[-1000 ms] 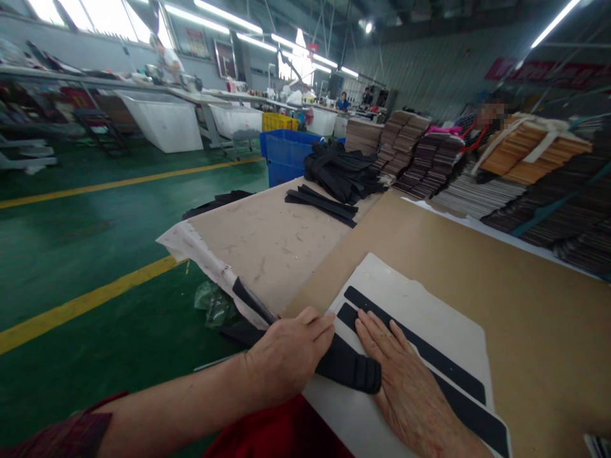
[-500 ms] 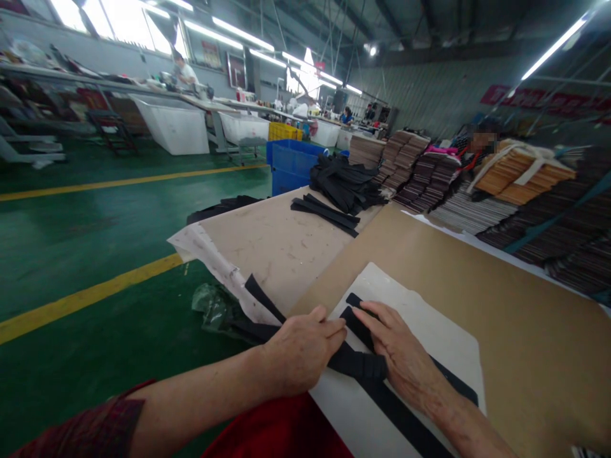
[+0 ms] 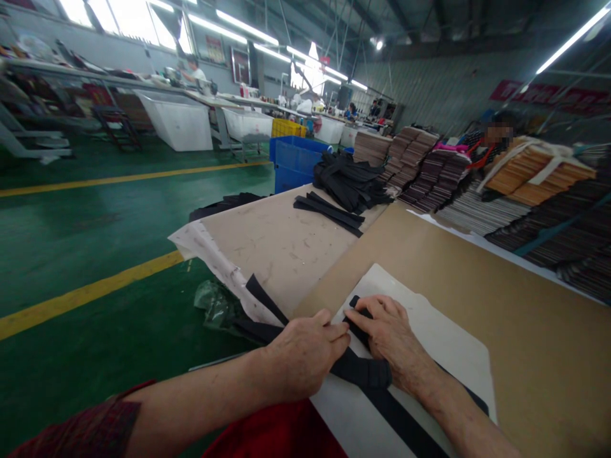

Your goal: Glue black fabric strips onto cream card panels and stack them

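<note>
My left hand (image 3: pixel 310 351) is closed on black fabric strips (image 3: pixel 358 369), whose other ends stick out to its left over the table edge. My right hand (image 3: pixel 389 334) lies close by, its thumb and fingers bent together on the upper end of a dark strip (image 3: pixel 468 391). That strip rests on a white sheet (image 3: pixel 429 318). Another black strip (image 3: pixel 405 423) runs toward the lower right beneath the folded ones. What the right fingertips pinch is partly hidden.
Loose black strips (image 3: pixel 329 213) and a black heap (image 3: pixel 351 181) lie at the table's (image 3: pixel 267 242) far end. Behind are a blue crate (image 3: pixel 296 162) and stacked fabric bundles (image 3: pixel 413 156). A person is behind the bundles at right; clear plastic (image 3: pixel 214 305) lies below the left edge.
The fingers of my right hand have bent and drawn in over the dark strip's upper end, toward my left hand. My left hand has barely moved. The view has shifted slightly.
</note>
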### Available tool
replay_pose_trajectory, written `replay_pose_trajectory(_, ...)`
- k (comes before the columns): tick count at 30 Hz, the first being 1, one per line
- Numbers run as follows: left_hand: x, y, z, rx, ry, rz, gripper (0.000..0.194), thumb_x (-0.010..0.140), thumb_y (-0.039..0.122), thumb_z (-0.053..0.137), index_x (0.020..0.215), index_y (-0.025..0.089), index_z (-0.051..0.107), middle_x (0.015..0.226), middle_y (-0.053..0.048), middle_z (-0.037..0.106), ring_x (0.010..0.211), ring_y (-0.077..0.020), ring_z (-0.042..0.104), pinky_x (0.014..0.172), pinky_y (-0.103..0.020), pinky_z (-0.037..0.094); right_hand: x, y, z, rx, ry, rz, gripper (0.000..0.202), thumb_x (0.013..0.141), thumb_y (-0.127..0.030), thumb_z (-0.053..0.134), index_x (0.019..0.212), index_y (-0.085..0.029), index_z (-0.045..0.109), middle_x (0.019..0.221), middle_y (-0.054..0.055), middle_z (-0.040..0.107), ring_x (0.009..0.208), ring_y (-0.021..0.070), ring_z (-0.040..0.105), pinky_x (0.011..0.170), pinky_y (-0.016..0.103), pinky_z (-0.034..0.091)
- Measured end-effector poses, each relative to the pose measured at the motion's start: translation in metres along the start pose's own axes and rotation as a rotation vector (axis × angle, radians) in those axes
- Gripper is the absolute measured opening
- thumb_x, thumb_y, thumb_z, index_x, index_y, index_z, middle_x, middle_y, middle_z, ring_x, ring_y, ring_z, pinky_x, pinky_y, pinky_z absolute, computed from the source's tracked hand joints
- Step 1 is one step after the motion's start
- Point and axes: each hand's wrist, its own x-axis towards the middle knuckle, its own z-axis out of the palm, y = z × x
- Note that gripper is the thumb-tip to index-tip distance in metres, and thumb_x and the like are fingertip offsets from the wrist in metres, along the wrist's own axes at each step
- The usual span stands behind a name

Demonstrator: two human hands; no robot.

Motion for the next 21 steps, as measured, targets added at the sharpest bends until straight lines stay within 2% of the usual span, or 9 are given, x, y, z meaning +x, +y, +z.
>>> replay_pose_trajectory(5, 0.002, 0.002, -0.001, -0.019, -0.027, -0.015, 0.035, 0.088, 0.016, 0.051, 0.122, 0.015, 0.056, 0.125, -0.007, 0.061, 0.101, -0.0197, 0.051, 0.091, -0.03, 0.042, 0.006, -0.005, 0.001, -0.085, -0.063, 0.047, 0.046, 0.087, -0.016, 0.052, 0.127, -0.036, 0.061, 0.126, 0.004, 0.061, 0.117, 0.027, 0.044, 0.1, 0.047, 0.032)
replay_pose_trajectory(9, 0.002, 0.002, -0.002, -0.013, -0.033, -0.022, 0.036, 0.087, 0.014, 0.05, 0.123, 0.015, 0.057, 0.13, -0.007, 0.06, 0.108, -0.0189, 0.052, 0.096, -0.03, 0.039, 0.017, -0.011, 0.002, -0.095, -0.07, 0.111, 0.056, 0.084, -0.014, 0.051, 0.137, -0.032, 0.055, 0.132, 0.006, 0.058, 0.118, 0.0276, 0.045, 0.098, 0.046, 0.035)
replay_pose_trajectory(11, 0.001, 0.001, -0.002, -0.012, -0.05, -0.008, 0.04, 0.088, 0.013, 0.048, 0.127, 0.014, 0.056, 0.137, -0.007, 0.057, 0.109, -0.018, 0.053, 0.097, -0.03, 0.039, 0.021, -0.011, -0.006, -0.062, 0.037, 0.195, 0.061, 0.082, -0.013, 0.05, 0.142, -0.025, 0.05, 0.135, 0.009, 0.056, 0.118, 0.0279, 0.046, 0.097, 0.044, 0.038)
replay_pose_trajectory(13, 0.0, 0.0, -0.004, -0.008, -0.064, -0.007, 0.042, 0.088, 0.013, 0.046, 0.129, 0.014, 0.054, 0.142, -0.006, 0.054, 0.109, -0.0179, 0.052, 0.097, -0.03, 0.04, 0.018, -0.008, -0.021, 0.021, 0.207, 0.282, 0.051, 0.086, -0.015, 0.045, 0.136, -0.018, 0.054, 0.129, 0.012, 0.059, 0.115, 0.0272, 0.049, 0.097, 0.042, 0.039)
replay_pose_trajectory(15, -0.002, 0.0, -0.006, -0.011, -0.07, -0.022, 0.042, 0.089, 0.013, 0.045, 0.13, 0.015, 0.054, 0.143, -0.005, 0.054, 0.108, -0.0181, 0.052, 0.097, -0.03, 0.041, 0.003, -0.002, -0.041, 0.157, 0.31, 0.386, 0.031, 0.094, -0.029, 0.043, 0.111, -0.018, 0.066, 0.105, 0.01, 0.068, 0.1, 0.0241, 0.057, 0.089, 0.037, 0.043)
replay_pose_trajectory(17, -0.002, 0.0, -0.008, -0.029, -0.079, -0.03, 0.042, 0.089, 0.013, 0.045, 0.13, 0.017, 0.054, 0.143, -0.004, 0.054, 0.107, -0.0183, 0.052, 0.097, -0.031, 0.042, -0.026, 0.003, -0.062, 0.286, 0.311, 0.593, 0.04, 0.096, -0.05, 0.041, 0.08, -0.022, 0.064, 0.074, 0.004, 0.066, 0.073, 0.0193, 0.058, 0.071, 0.031, 0.045)
replay_pose_trajectory(18, -0.003, 0.0, -0.008, -0.04, -0.084, -0.032, 0.043, 0.089, 0.013, 0.045, 0.13, 0.017, 0.054, 0.144, -0.003, 0.053, 0.107, -0.0184, 0.052, 0.097, -0.031, 0.042, -0.046, 0.005, -0.071, 0.318, 0.31, 0.734, 0.047, 0.095, -0.058, 0.039, 0.071, -0.022, 0.06, 0.065, 0.002, 0.062, 0.063, 0.0174, 0.056, 0.063, 0.03, 0.042)
replay_pose_trajectory(19, -0.003, 0.0, -0.008, -0.046, -0.087, -0.036, 0.044, 0.088, 0.012, 0.045, 0.131, 0.017, 0.054, 0.145, -0.003, 0.052, 0.107, -0.0185, 0.052, 0.097, -0.032, 0.043, -0.068, 0.006, -0.077, 0.327, 0.335, 0.865, 0.051, 0.095, -0.062, 0.037, 0.07, -0.023, 0.058, 0.063, 0.001, 0.062, 0.059, 0.0165, 0.055, 0.06, 0.029, 0.041)
replay_pose_trajectory(21, -0.003, 0.0, -0.006, -0.036, -0.084, -0.057, 0.048, 0.087, 0.009, 0.043, 0.133, 0.018, 0.054, 0.146, -0.002, 0.051, 0.109, -0.0193, 0.051, 0.098, -0.033, 0.044, -0.114, 0.005, -0.08, 0.307, 0.445, 1.056, 0.046, 0.094, -0.062, 0.037, 0.087, -0.024, 0.062, 0.079, 0.002, 0.069, 0.068, 0.0177, 0.062, 0.065, 0.03, 0.045)
